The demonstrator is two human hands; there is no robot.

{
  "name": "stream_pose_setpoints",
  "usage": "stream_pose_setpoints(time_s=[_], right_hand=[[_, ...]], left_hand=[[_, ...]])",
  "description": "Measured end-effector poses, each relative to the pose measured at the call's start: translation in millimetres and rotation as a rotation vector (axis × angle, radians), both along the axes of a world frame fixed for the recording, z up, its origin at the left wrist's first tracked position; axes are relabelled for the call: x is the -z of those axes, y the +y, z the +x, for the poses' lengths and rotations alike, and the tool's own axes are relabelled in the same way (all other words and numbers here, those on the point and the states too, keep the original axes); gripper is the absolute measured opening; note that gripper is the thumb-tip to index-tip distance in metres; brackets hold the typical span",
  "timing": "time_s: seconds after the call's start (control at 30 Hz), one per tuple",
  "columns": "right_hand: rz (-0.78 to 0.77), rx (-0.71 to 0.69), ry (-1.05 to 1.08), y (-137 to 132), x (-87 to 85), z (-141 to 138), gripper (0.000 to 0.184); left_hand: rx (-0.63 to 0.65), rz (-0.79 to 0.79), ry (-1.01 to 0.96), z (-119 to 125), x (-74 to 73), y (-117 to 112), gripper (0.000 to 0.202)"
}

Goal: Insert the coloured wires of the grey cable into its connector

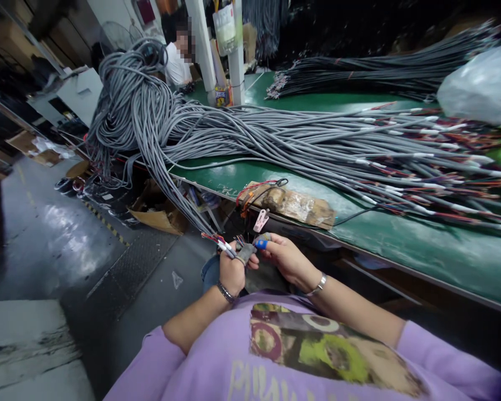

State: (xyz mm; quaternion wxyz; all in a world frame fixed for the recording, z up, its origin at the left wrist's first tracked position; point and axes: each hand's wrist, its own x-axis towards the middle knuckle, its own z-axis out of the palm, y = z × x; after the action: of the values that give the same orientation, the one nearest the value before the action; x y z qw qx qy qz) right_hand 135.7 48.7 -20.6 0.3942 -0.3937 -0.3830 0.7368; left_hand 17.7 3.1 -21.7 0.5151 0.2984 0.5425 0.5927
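Note:
My left hand (232, 272) is closed around the ends of several grey cables (192, 210), whose white-wrapped tips and thin coloured wires (240, 240) stick out past the fingers. Grey cloth-like coverings wrap some of its fingers. Close beside it, my right hand (286, 257) has thumb and fingers pinched together at the wire ends, with blue tape (261, 244) round one digit. What lies in that pinch is too small to make out. Just above the hands is a pale pink clothes peg (261, 220), near the bench edge.
A large bundle of grey cables (242, 131) runs along the green bench (401, 236), its stripped ends at the right. A taped wooden block (294, 205) lies near the front edge. Black cables (359, 75) and a plastic bag (482, 83) lie behind. Another person (178, 64) is beyond the bench.

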Motion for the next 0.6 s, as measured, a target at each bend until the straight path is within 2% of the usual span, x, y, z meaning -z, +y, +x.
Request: stream_pose_setpoints(time_s=[0.27, 0.4, 0.5, 0.6], right_hand=[[0.054, 0.022, 0.025, -1.7, 5.4, 0.3, 0.019], [-0.152, 0.067, 0.125, 11.6, 6.3, 4.5, 0.029], [-0.286, -0.034, 0.184, 25.3, 2.0, 7.7, 0.031], [-0.221, -0.158, 0.218, 32.8, -4.3, 8.0, 0.030]], left_hand=[[-0.056, 0.002, -0.067, -0.4, -2.3, 3.1, 0.033], [-0.057, 0.022, -0.084, 0.5, -5.8, 2.8, 0.032], [-0.046, 0.033, -0.089, 3.7, -9.2, 4.0, 0.032], [-0.046, 0.035, -0.093, 6.4, -13.3, 7.3, 0.031]])
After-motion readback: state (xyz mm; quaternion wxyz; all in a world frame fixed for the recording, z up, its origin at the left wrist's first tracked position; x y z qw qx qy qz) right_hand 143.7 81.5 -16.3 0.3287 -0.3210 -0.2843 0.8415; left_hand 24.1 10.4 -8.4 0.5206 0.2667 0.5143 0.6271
